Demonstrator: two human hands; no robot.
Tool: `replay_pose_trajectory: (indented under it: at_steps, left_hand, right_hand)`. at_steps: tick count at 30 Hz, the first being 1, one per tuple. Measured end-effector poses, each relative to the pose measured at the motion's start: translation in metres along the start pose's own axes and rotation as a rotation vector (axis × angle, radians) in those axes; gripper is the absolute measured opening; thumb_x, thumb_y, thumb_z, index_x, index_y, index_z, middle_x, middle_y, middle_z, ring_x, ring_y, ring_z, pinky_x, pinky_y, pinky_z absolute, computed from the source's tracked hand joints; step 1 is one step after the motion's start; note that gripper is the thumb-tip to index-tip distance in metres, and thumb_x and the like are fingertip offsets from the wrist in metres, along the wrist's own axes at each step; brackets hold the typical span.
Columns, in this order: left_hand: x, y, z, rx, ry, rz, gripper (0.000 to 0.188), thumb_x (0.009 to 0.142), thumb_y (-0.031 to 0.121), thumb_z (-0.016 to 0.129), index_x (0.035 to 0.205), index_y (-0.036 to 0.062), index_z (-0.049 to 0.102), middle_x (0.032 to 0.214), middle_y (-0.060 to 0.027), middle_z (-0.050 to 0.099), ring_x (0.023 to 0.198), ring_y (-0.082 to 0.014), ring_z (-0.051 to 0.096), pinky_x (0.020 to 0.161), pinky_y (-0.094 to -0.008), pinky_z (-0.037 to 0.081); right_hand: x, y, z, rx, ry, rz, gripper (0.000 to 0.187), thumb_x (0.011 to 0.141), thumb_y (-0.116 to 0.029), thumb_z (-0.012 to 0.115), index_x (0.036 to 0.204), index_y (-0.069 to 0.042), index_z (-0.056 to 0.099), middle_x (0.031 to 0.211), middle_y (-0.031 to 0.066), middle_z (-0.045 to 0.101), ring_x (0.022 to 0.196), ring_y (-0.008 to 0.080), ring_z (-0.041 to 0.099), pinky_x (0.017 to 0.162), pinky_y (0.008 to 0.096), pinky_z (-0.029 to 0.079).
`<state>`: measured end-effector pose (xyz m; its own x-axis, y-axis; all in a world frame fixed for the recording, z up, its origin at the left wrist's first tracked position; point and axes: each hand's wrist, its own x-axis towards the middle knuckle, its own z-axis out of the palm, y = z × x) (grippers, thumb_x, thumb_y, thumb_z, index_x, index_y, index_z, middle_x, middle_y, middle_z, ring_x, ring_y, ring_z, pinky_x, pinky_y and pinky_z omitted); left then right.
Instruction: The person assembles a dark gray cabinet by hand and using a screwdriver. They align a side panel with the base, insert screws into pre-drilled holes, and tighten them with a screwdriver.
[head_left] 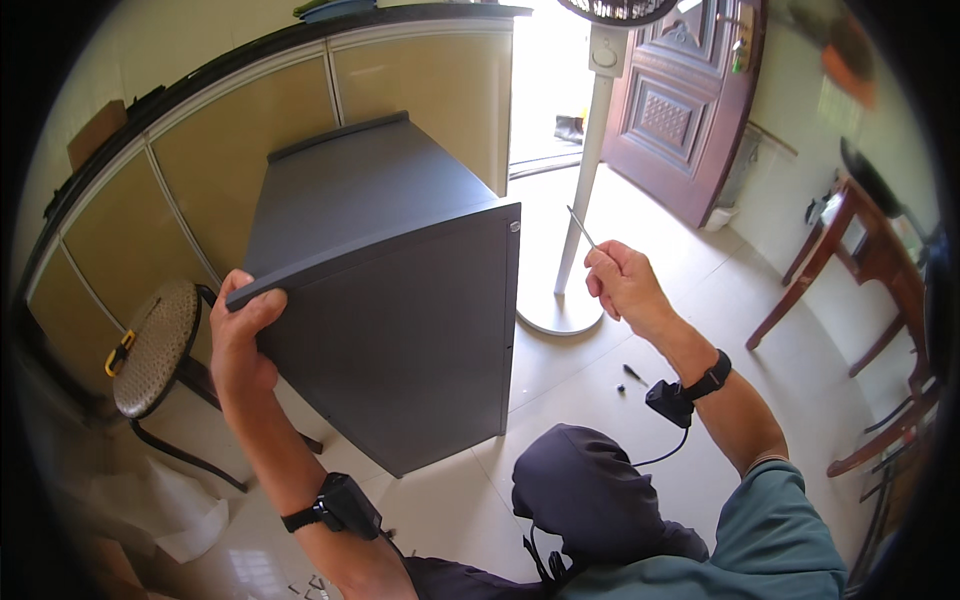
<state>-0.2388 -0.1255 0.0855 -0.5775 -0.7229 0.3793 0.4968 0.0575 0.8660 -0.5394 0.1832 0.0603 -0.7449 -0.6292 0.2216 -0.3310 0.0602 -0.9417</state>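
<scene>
A tall dark grey cabinet [400, 330] stands on the tiled floor in front of me, a flat panel facing my way. My left hand [243, 335] is closed around the left end of its upper edge, the thumb on the near side. To the right of the cabinet, my right hand [628, 288] is raised and apart from it. Its fingers pinch a thin metal rod [581, 226] that points up and to the left; the hand hides the rod's lower end, so its kind cannot be told.
A round stool [158, 350] with a yellow cutter [121, 353] on it stands left. Behind the cabinet runs a counter [425, 100]. A pedestal fan [585, 180] stands near the open door [675, 110]. A dark-handled tool [634, 374] lies on the floor; a wooden table [850, 230] is right.
</scene>
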Motion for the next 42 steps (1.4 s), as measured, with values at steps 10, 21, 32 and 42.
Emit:
replay_pose_trajectory:
  at_steps: [10, 21, 32, 42]
  left_hand:
    - [-0.013, 0.009, -0.017, 0.046, -0.081, -0.032, 0.042, 0.076, 0.021, 0.081, 0.100, 0.0103, 0.048, 0.100, -0.0082, 0.065, 0.097, -0.0233, 0.064, 0.088, -0.0381, 0.053]
    - [-0.015, 0.010, -0.002, 0.060, -0.023, -0.033, 0.045, 0.073, 0.025, 0.084, 0.098, 0.0120, 0.048, 0.099, -0.0123, 0.066, 0.101, -0.0343, 0.066, 0.086, -0.0484, 0.058]
    - [-0.026, -0.011, 0.073, 0.178, 0.228, 0.007, 0.022, 0.089, 0.034, 0.067, 0.085, 0.0175, 0.052, 0.099, -0.0109, 0.062, 0.099, -0.0299, 0.061, 0.086, -0.0454, 0.055]
    - [-0.021, -0.008, 0.119, 0.363, 0.536, -0.209, 0.051, 0.093, 0.037, 0.060, 0.135, 0.0092, 0.052, 0.133, -0.0224, 0.056, 0.119, -0.0353, 0.059, 0.097, -0.0458, 0.052]
  right_hand:
    - [0.059, 0.085, 0.065, 0.505, -0.383, -0.075, 0.020, 0.102, -0.020, 0.058, 0.091, -0.004, 0.061, 0.067, -0.0009, 0.061, 0.058, 0.0039, 0.050, 0.051, 0.0223, 0.039]
    - [0.073, 0.101, 0.100, 0.802, -0.568, -0.416, 0.007, 0.092, -0.004, 0.064, 0.093, 0.001, 0.059, 0.062, 0.0090, 0.056, 0.051, 0.0180, 0.053, 0.051, 0.0292, 0.044]
    - [0.143, 0.012, 0.103, 1.106, -0.978, 0.151, 0.052, 0.086, -0.049, 0.074, 0.089, 0.003, 0.066, 0.065, 0.0021, 0.062, 0.058, 0.0068, 0.053, 0.053, 0.0235, 0.042]
    - [0.147, -0.003, 0.132, 1.299, -0.978, 0.182, 0.032, 0.090, -0.022, 0.065, 0.066, -0.005, 0.053, 0.054, -0.0024, 0.048, 0.042, 0.0059, 0.041, 0.039, 0.0247, 0.030]
